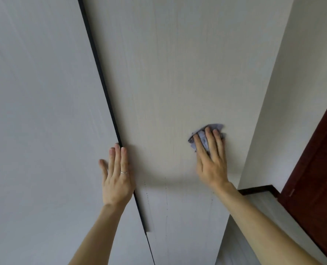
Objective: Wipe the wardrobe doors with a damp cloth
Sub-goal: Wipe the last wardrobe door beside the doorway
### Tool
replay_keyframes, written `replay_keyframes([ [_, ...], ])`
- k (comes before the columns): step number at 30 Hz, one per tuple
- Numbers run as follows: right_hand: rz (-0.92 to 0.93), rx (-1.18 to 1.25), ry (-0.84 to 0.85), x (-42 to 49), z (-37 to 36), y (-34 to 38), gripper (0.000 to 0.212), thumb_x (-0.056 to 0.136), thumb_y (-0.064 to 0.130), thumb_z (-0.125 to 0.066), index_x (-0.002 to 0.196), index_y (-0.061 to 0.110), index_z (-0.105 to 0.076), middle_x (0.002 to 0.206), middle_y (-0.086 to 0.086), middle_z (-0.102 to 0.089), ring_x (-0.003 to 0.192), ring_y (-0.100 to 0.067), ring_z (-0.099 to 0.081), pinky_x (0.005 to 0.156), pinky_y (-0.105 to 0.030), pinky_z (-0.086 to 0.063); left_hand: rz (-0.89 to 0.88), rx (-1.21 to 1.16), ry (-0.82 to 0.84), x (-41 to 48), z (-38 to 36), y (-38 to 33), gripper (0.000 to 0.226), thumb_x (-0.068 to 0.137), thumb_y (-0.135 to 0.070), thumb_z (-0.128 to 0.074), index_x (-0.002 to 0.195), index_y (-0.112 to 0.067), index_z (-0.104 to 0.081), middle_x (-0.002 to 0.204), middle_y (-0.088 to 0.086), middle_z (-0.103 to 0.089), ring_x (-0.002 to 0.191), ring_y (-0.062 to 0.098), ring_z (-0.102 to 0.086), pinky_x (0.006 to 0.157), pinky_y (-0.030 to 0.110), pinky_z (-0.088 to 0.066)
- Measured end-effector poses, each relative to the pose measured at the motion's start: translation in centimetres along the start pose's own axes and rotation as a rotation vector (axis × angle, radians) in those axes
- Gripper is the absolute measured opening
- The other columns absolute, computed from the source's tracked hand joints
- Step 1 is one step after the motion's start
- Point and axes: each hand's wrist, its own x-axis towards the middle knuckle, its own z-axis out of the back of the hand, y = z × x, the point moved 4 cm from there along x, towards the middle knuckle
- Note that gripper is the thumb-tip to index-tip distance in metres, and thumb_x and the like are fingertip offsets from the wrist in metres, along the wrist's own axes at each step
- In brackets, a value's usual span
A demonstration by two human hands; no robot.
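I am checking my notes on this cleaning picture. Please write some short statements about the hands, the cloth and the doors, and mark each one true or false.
1. The right hand presses a bluish cloth against the right wardrobe door. True.
2. The left hand holds a second cloth. False: it lies flat and empty at the dark strip between the doors.
3. The left hand wears a ring. True.
4. The dark red door is being wiped. False: the cloth is on the pale wardrobe door.
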Motion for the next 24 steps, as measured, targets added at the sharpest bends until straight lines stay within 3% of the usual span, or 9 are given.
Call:
replay_keyframes([
  [5,0.047,-0.064,0.315,-12.4,-2.1,-0.7,0.089,0.082,-0.007,-0.055,0.158,0.024,-0.021,0.166,-0.006,-0.014,0.151,-0.034,-0.018,0.115,-0.059,-0.030,-0.028,0.003,-0.096,0.3,-0.5,0.7,0.065,0.104,-0.017,-0.032,0.161,-0.018,0.000,0.162,0.015,-0.023,0.155,0.017,0.000,0.125,0.045,0.004],
  [8,0.051,-0.048,0.386,-11.6,-0.8,-1.7,0.089,0.082,-0.005,-0.049,0.158,0.026,-0.016,0.164,-0.004,-0.019,0.153,-0.028,-0.013,0.115,-0.056,-0.032,-0.041,-0.002,-0.095,0.2,-0.7,0.5,0.067,0.103,-0.015,-0.034,0.161,-0.018,0.002,0.161,0.018,-0.022,0.155,0.017,0.001,0.125,0.044,0.006],
  [10,0.025,-0.012,0.328,-7.5,0.5,-2.4,0.078,0.087,-0.005,-0.046,0.157,0.021,-0.022,0.162,-0.010,-0.023,0.152,-0.031,-0.016,0.115,-0.057,-0.031,-0.032,0.004,-0.087,0.2,-0.7,0.6,0.069,0.103,-0.014,-0.035,0.161,-0.019,0.003,0.161,0.021,-0.024,0.155,0.017,0.002,0.125,0.044,0.007],
  [13,-0.076,0.010,0.111,1.0,2.9,-4.3,0.052,0.099,0.004,-0.048,0.150,0.009,-0.039,0.158,-0.022,-0.028,0.148,-0.041,-0.022,0.120,-0.056,-0.022,-0.020,0.009,-0.092,0.1,-0.8,0.3,0.070,0.102,-0.012,-0.035,0.161,-0.019,0.004,0.160,0.024,-0.025,0.155,0.017,0.003,0.125,0.045,0.007],
  [16,-0.137,0.024,-0.016,6.4,3.8,-5.8,0.046,0.102,0.005,-0.045,0.148,0.005,-0.043,0.156,-0.026,-0.028,0.147,-0.045,-0.021,0.119,-0.058,-0.021,-0.020,0.030,-0.119,0.0,-1.1,0.3,0.070,0.102,-0.011,-0.034,0.161,-0.019,0.004,0.158,0.028,-0.027,0.155,0.017,0.003,0.125,0.045,0.007],
  [21,-0.166,0.039,-0.038,-0.8,1.4,-6.3,0.044,0.101,0.004,-0.048,0.145,0.005,-0.047,0.155,-0.026,-0.029,0.146,-0.046,-0.022,0.116,-0.063,-0.025,-0.065,0.064,-0.169,0.1,-1.7,0.8,0.061,0.107,-0.015,-0.026,0.161,-0.015,0.003,0.153,0.033,-0.031,0.155,0.018,0.003,0.124,0.045,0.008],
  [24,-0.228,0.005,0.095,-9.2,-1.0,-5.8,0.057,0.093,-0.002,-0.052,0.148,0.010,-0.039,0.165,-0.014,-0.010,0.151,-0.039,-0.009,0.119,-0.059,-0.021,-0.090,0.076,-0.203,0.1,-2.0,1.1,0.060,0.107,-0.015,-0.025,0.160,-0.013,0.002,0.152,0.034,-0.030,0.155,0.019,0.002,0.124,0.044,0.008],
])
